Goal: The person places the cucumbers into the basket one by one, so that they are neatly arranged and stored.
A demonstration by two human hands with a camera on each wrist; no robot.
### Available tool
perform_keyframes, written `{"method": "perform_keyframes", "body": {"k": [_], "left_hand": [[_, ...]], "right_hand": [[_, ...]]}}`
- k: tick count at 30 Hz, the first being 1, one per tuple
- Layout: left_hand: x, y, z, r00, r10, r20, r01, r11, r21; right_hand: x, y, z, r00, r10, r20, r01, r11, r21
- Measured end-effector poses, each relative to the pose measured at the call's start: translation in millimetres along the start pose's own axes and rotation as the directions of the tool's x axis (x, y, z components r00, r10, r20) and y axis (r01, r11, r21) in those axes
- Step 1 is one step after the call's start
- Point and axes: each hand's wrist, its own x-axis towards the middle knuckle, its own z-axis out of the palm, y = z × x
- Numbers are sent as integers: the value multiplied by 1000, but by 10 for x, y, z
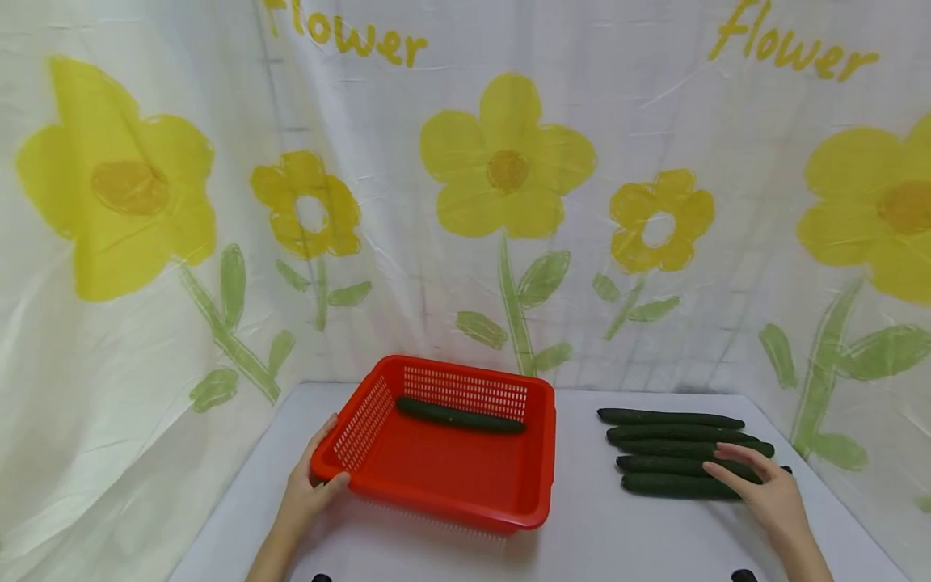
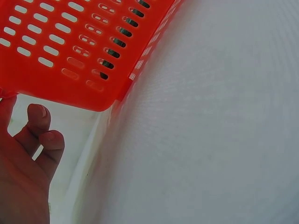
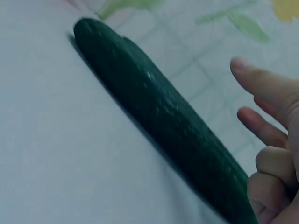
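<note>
A red plastic basket [image 1: 451, 509] with slotted walls stands on the table, with one dark green cucumber [image 1: 460, 416] lying along its far side. My left hand [image 1: 309, 485] grips the basket's near left corner, thumb on the rim and other fingers along the outside. In the left wrist view, two fingers [image 2: 51, 138] bend below the rim. To the right lies a row of several cucumbers [image 1: 669, 418], side by side. Over the right end of the nearer ones is my right hand [image 1: 771, 489], thumb and forefinger spread apart, nothing between them. The right wrist view shows a cucumber [image 3: 154, 112] beside that hand.
A white cloth covers the table [image 1: 582, 533]. Behind it and along the sides hangs a pale curtain [image 1: 393, 323] with painted yellow flowers. Two small dark objects show at the bottom edge of the head view, one near each forearm.
</note>
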Motion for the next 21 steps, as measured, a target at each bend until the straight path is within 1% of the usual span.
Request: {"method": "perform_keyframes", "body": {"k": [5,9,12,21], "left_hand": [[-7,20,9,1000,-23,-4,23,1000,5],[-8,33,7,1000,-29,0,29,999,14],[-7,32,5,1000,-23,0,23,1000,16],[-4,20,0,1000,19,-2,-19,1000,2]], "right_hand": [[8,184,-13,999,-39,15,39,999,14],[13,286,59,996,-92,13,92,996,-8],[18,318,101,993,-119,3,119,992,-33],[14,314,104,995,-101,16,103,989,-108]]}}
